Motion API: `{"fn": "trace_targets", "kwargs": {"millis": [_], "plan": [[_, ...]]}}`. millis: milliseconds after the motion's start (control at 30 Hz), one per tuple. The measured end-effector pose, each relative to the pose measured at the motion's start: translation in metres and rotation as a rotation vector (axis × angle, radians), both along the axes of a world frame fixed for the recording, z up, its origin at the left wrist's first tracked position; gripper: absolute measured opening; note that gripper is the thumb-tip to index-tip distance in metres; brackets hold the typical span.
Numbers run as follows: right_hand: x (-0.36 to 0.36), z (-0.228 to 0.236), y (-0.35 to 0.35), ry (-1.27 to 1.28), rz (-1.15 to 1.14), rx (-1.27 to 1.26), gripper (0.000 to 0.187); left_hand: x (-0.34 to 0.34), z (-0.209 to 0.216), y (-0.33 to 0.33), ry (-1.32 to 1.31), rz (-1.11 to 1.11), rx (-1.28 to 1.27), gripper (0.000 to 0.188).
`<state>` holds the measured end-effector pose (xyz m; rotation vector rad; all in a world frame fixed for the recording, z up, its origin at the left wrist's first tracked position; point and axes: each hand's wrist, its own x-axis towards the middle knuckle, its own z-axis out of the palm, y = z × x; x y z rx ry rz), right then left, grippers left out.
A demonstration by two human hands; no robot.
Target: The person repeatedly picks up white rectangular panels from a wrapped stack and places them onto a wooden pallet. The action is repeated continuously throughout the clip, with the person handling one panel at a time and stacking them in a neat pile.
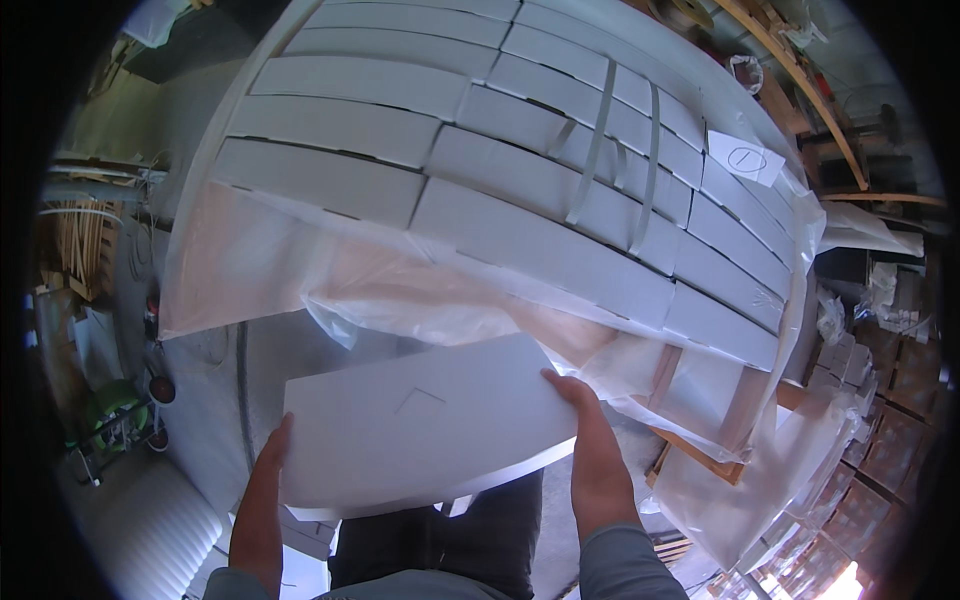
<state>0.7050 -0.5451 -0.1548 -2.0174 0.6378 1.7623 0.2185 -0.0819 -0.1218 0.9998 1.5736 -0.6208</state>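
A flat white cardboard box (430,420) spans the space in front of my body, gripped at both short ends. My left hand (277,445) is closed on its left end, the fingers mostly hidden behind the edge. At the right end, my right hand (572,388) holds the upper corner, with its thumb on the top face. Beyond it lies a broad stack of similar white boxes (530,195), packed in close rows. Two pale straps (592,150) lie across the stack, and a white paper sheet (745,158) with a circled mark rests on its right side.
Clear plastic film (400,285) hangs loosely around the stack's near side, over wooden pallet parts (700,455). More wrapped goods (860,500) stand at the right. A green-wheeled device (118,405) and a white ribbed roll (165,520) are at the left.
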Motion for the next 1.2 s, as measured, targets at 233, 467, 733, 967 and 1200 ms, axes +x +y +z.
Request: {"fn": "trace_targets", "kwargs": {"millis": [233, 467, 733, 967, 1200], "plan": [[0.037, -0.069, -0.016, 0.016, -0.315, 0.069, 0.057, 0.047, -0.009, -0.038, -0.01, 0.096, -0.03, 0.073], [0.065, -0.134, -0.035, 0.014, -0.27, 0.17, 0.058, 0.083, -0.017, -0.054, 0.137, -0.003, 0.032, 0.07], [0.061, -0.132, -0.082, -0.415, 0.193, 0.214, 0.058, 0.138, 0.029, -0.072, 0.208, 0.072, -0.112, 0.07], [-0.07, 0.018, -0.063, -0.756, -0.355, -0.241, 0.055, 0.216, 0.106, -0.137, 0.186, 0.26, -0.199, 0.071], [-0.14, 0.181, 0.003, -0.365, -0.982, 0.246, 0.061, 0.29, 0.167, -0.221, 0.042, 0.188, -0.336, 0.068]]}}
